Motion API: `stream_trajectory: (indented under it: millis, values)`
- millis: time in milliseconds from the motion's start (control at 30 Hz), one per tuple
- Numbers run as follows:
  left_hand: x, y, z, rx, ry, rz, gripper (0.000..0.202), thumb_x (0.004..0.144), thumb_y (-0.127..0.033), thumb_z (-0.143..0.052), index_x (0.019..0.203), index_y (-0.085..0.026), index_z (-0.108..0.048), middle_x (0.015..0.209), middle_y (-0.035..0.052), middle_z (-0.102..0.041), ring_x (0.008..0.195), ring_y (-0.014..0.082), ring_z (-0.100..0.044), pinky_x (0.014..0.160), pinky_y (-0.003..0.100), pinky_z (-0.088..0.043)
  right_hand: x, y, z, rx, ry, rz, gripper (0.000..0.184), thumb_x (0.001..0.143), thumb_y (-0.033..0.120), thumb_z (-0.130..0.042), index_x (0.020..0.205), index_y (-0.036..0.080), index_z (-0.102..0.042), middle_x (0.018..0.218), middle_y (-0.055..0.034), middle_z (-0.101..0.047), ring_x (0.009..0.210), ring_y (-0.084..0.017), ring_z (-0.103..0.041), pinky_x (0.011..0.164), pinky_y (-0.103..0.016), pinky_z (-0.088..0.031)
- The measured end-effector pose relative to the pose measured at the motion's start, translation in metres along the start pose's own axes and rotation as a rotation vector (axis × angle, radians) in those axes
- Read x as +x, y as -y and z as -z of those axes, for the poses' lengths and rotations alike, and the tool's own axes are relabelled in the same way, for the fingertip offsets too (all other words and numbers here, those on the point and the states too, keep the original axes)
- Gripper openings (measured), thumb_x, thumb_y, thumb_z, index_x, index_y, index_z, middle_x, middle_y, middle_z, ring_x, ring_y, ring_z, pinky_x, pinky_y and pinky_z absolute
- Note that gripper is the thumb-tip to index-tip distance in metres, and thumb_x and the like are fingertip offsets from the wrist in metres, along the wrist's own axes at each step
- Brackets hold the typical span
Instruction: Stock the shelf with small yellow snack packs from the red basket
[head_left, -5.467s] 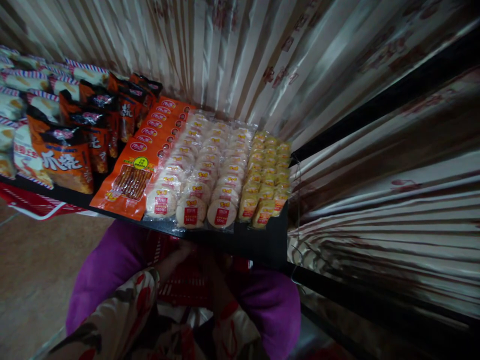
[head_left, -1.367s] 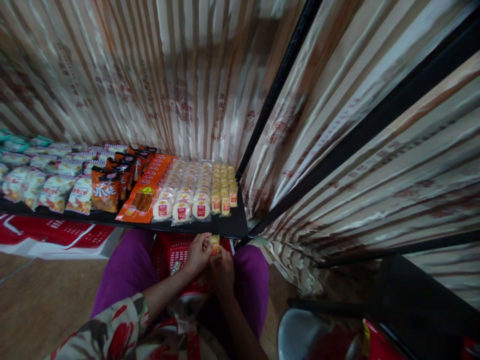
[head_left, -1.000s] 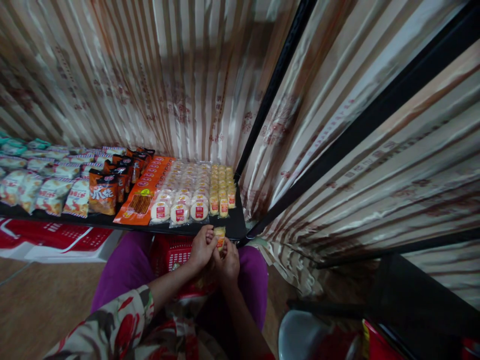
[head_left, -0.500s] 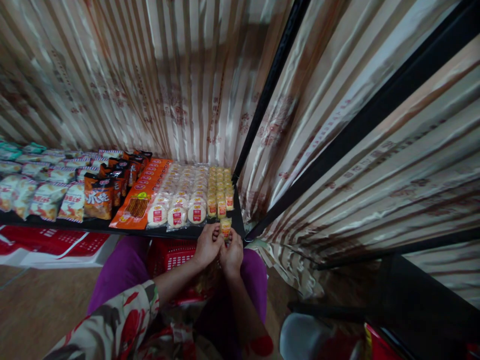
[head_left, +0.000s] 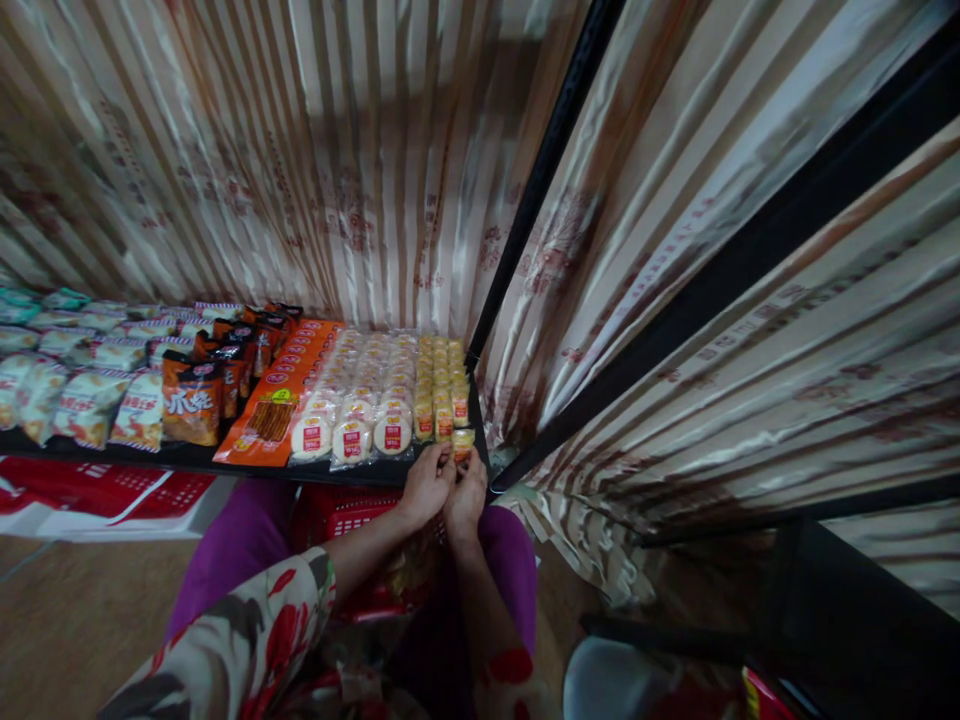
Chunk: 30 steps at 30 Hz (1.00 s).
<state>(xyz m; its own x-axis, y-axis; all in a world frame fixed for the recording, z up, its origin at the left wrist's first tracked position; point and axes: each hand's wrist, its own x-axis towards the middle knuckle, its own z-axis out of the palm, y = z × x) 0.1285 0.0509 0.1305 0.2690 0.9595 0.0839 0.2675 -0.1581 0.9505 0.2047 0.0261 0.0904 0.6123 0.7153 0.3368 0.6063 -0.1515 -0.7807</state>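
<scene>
Both hands meet at the front right corner of a black shelf (head_left: 382, 474). Between their fingertips is a small yellow snack packet (head_left: 463, 440) with a red label. My left hand (head_left: 427, 488) is closed on the packet's left side, my right hand (head_left: 466, 492) on its lower right; the thumbs and fingers partly hide it. Just behind it stand rows of like yellow packets (head_left: 442, 400). Left of those are rows of round white crackers (head_left: 392, 428) in clear wrappers with red labels.
Further left lie an orange snack bag (head_left: 255, 430), orange-black bags (head_left: 191, 400) and white snack bags (head_left: 90, 410). A red basket (head_left: 352, 510) stands between my knees. Black frame bars (head_left: 517, 200) rise at the right before a striped curtain (head_left: 360, 150). A pale stool (head_left: 611, 680) is lower right.
Both hands have moved slightly right with the yellow packet, bringing it close to the front of the right-hand row. The view has shifted a little.
</scene>
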Motion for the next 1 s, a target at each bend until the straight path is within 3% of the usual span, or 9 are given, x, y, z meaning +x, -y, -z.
stream_trajectory:
  millis: [233,467,800,1000]
  values:
    - [0.013,-0.008,-0.008,0.022,0.052,0.046,0.036,0.078,-0.014,-0.049,0.113,-0.017,-0.055,0.114,0.0074,-0.061,0.1,0.0163,-0.059,0.092,0.032,-0.046,0.014,-0.006,-0.007,-0.043,0.004,-0.035,0.055,0.079,0.018,-0.029,0.133,0.007,-0.036,0.129,-0.0198,-0.046,0.12,-0.027,-0.041,0.097,-0.043,-0.034]
    - [0.024,-0.018,-0.012,0.087,0.072,0.07,0.038,0.079,-0.018,-0.048,0.116,-0.018,-0.056,0.121,0.0076,-0.058,0.111,0.0187,-0.054,0.101,0.034,-0.038,0.029,-0.008,-0.009,-0.042,0.018,-0.011,0.056,0.08,0.018,-0.028,0.135,0.009,-0.034,0.13,-0.019,-0.045,0.123,-0.026,-0.038,0.096,-0.043,-0.035]
    - [0.036,-0.005,-0.018,0.092,0.085,0.102,0.04,0.082,-0.021,-0.046,0.12,-0.013,-0.054,0.127,0.0115,-0.055,0.117,0.0197,-0.05,0.104,0.035,-0.035,0.041,-0.005,-0.013,-0.067,0.048,0.013,0.059,0.078,0.013,-0.029,0.136,0.01,-0.032,0.132,-0.0178,-0.044,0.125,-0.025,-0.036,0.097,-0.042,-0.035]
    - [0.034,-0.005,-0.014,0.077,0.058,0.071,0.036,0.081,-0.02,-0.048,0.115,-0.016,-0.057,0.124,0.0093,-0.057,0.116,0.0193,-0.051,0.104,0.035,-0.035,0.044,-0.01,-0.017,-0.034,0.058,0.048,0.059,0.076,0.013,-0.029,0.135,0.01,-0.035,0.131,-0.0171,-0.045,0.122,-0.025,-0.039,0.096,-0.042,-0.037]
